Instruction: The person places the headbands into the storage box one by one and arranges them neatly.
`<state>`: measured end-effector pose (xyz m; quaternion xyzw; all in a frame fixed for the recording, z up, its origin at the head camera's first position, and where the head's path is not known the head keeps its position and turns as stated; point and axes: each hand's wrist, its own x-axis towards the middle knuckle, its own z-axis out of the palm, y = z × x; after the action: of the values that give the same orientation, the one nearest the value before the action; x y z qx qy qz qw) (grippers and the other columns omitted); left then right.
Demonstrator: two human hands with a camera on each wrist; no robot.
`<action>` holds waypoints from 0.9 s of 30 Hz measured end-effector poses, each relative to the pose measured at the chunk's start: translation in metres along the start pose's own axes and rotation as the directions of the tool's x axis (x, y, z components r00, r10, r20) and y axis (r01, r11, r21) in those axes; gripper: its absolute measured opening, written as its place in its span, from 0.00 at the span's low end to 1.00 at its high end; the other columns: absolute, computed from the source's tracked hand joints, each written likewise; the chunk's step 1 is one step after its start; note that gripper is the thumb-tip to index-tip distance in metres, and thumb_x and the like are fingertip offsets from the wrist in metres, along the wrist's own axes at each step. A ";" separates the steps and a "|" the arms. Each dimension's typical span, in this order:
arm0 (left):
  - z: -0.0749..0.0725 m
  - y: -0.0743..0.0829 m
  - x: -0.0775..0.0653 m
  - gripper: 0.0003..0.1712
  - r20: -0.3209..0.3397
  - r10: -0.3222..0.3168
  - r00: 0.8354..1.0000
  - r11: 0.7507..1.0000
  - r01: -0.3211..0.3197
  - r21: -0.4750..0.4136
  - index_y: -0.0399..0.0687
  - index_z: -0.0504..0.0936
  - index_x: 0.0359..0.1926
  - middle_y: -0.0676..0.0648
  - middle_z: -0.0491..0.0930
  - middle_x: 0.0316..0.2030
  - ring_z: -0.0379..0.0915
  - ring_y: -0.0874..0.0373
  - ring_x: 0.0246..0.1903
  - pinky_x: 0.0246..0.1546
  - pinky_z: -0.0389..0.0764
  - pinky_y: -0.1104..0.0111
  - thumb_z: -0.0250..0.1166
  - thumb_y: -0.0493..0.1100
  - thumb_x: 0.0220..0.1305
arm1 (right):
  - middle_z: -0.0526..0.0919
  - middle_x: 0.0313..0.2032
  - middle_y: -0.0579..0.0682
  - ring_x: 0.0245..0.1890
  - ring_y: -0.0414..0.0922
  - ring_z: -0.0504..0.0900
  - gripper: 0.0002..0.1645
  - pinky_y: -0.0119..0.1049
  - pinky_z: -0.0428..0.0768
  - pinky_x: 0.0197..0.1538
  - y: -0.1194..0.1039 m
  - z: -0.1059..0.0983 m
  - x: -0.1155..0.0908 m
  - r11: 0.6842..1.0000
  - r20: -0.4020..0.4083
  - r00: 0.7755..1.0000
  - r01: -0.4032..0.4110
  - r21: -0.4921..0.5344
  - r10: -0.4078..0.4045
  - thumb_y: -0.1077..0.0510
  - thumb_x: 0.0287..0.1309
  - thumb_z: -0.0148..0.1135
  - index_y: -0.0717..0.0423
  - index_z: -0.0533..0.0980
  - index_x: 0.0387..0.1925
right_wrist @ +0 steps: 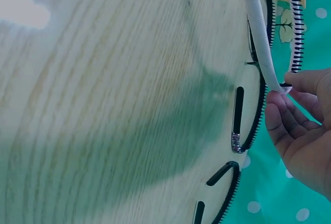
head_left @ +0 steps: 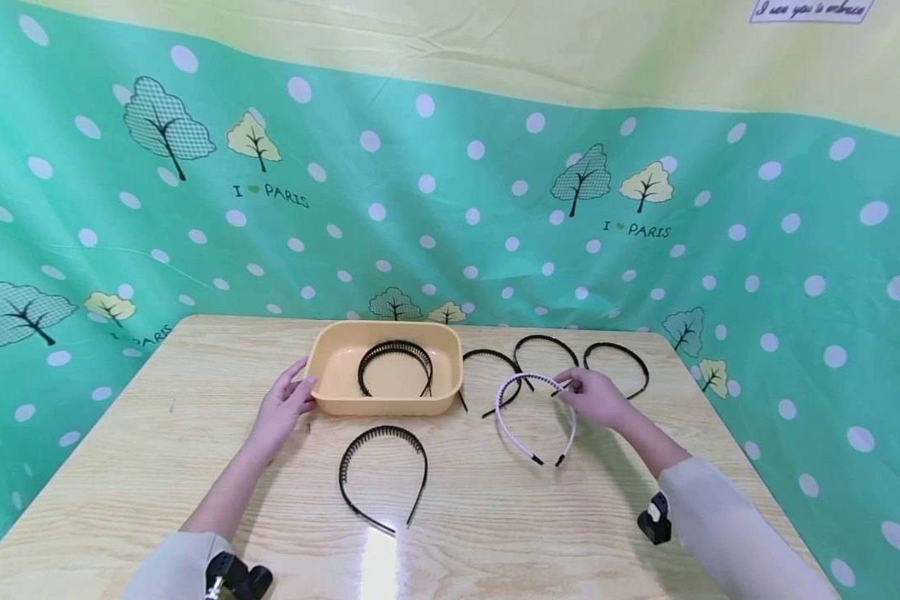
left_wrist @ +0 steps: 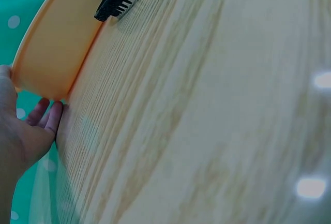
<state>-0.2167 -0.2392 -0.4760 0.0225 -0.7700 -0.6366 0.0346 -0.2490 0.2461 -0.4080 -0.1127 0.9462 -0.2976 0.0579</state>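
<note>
Right hand (head_left: 592, 398) pinched white headband (right_wrist: 259, 32) right of tray (head_left: 393, 407). Left hand (head_left: 281, 408), fingers loosely bent, touched tray's left end. One black headband (head_left: 396, 345) lay inside, another near (head_left: 384, 430); three far right, partly obscured.

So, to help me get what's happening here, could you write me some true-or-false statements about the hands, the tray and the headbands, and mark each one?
1. The right hand holds a white headband. True.
2. The left hand touches the orange tray. True.
3. The tray is empty. False: at least one black headband lies inside it.
4. In the head view, three black headbands lie right of the tray. True.
5. The left hand grips the headband in front of the tray. False: that front headband lies on the table, and neither hand touches it.
</note>
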 end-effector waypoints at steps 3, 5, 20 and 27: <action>0.000 0.000 0.000 0.37 0.001 0.002 1.000 1.000 -0.002 0.001 0.50 0.51 0.72 0.27 0.68 0.57 0.75 0.75 0.36 0.45 0.81 0.75 0.49 0.57 0.69 | 0.77 0.29 0.53 0.26 0.42 0.72 0.17 0.30 0.73 0.27 0.000 0.000 0.003 1.000 -0.003 1.000 -0.008 0.002 0.008 0.62 0.60 0.57 0.65 0.74 0.50; 0.000 0.000 0.000 0.37 0.000 0.003 1.000 1.000 -0.003 0.002 0.49 0.51 0.72 0.27 0.68 0.57 0.75 0.75 0.36 0.45 0.81 0.75 0.49 0.57 0.69 | 0.77 0.29 0.53 0.26 0.43 0.72 0.17 0.31 0.73 0.27 -0.001 0.000 0.004 1.000 -0.007 1.000 -0.014 0.003 0.014 0.62 0.60 0.57 0.65 0.74 0.50; -0.001 0.000 0.000 0.37 -0.004 0.003 1.000 1.000 -0.003 0.013 0.49 0.51 0.72 0.27 0.68 0.57 0.75 0.76 0.36 0.45 0.81 0.75 0.50 0.58 0.69 | 0.74 0.27 0.52 0.23 0.42 0.70 0.18 0.30 0.72 0.24 -0.012 -0.003 0.013 1.000 -0.008 1.000 -0.003 0.030 0.003 0.61 0.60 0.57 0.65 0.74 0.51; 0.000 -0.001 0.000 0.37 -0.008 -0.007 1.000 1.000 0.007 -0.002 0.49 0.51 0.72 0.27 0.68 0.57 0.75 0.75 0.36 0.46 0.81 0.75 0.50 0.58 0.69 | 0.74 0.26 0.52 0.22 0.42 0.71 0.18 0.31 0.72 0.22 -0.014 -0.003 0.017 0.999 -0.013 1.000 0.001 0.038 0.000 0.61 0.60 0.57 0.65 0.74 0.51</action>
<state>-0.2169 -0.2394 -0.4767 0.0277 -0.7693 -0.6373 0.0353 -0.2635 0.2327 -0.3983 -0.1099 0.9407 -0.3164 0.0538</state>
